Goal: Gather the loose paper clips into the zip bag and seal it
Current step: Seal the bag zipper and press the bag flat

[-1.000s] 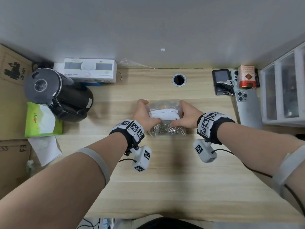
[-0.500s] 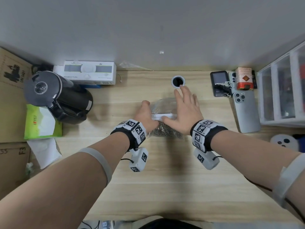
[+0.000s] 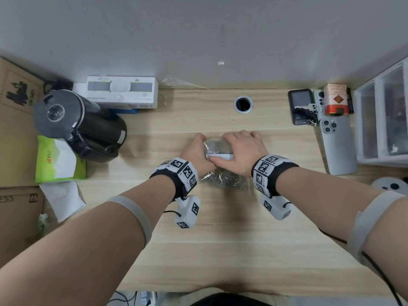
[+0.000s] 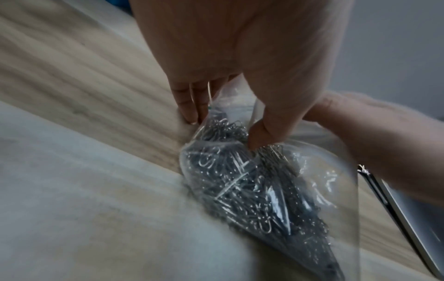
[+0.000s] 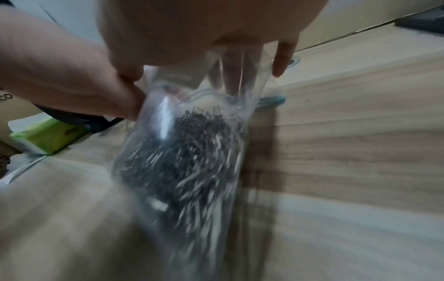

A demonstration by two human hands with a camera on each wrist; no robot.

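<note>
Lower half of the head view: both forearms run up from the bottom corners toward frame centre over the light wooden desk (image 3: 220, 250). Just above the wrists lies the clear plastic zip bag (image 3: 217, 146), flat on the desk at frame centre, with the heap of silver wire paper clips (image 3: 223, 178) bunched in its near end, between the two wrists. Left hand (image 3: 195, 154) grips the bag's left edge, thumb pressing down on the plastic over the clips and fingers curled at the side, per the left wrist view (image 4: 240, 62). Right hand (image 3: 242, 151) lies over the bag's far part, fingers bent down on the plastic and thumb on the white label strip; in the blurred right wrist view its fingers (image 5: 283, 57) reach past the bag top. Hands close together, thumbs almost meeting. Cannot tell if the zip is closed.

Left of centre: black electric kettle (image 3: 79, 124), green tissue pack (image 3: 58, 162). Upper right: grey smartphone (image 3: 337, 146). Far edge, top centre: round cable hole (image 3: 242, 104).
</note>
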